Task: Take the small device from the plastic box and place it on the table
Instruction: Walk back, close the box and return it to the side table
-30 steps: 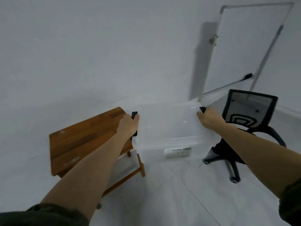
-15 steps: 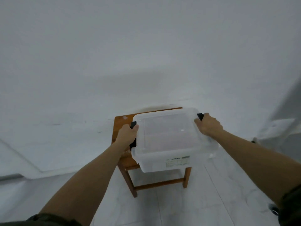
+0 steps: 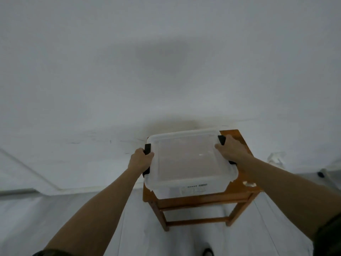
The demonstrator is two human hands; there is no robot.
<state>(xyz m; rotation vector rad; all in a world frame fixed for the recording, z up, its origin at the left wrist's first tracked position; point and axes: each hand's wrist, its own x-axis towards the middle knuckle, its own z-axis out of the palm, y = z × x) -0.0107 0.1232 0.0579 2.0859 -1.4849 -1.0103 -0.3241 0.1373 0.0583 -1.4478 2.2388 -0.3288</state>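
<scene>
A translucent plastic box (image 3: 190, 163) with a closed lid and black side clips is over the small wooden table (image 3: 239, 193). My left hand (image 3: 140, 159) grips its left side at the black clip. My right hand (image 3: 231, 149) grips its right side at the other clip. A white label shows on the box's front wall. The small device is not visible through the cloudy lid.
The table stands against a white wall on a pale tiled floor. A white smear (image 3: 249, 184) marks the tabletop's right front. A crumpled clear plastic piece (image 3: 276, 158) lies on the floor to the right.
The view swung left and then centred on the table. Both hands carried the box from beside the table to above its top; the chair and whiteboard left the view.
</scene>
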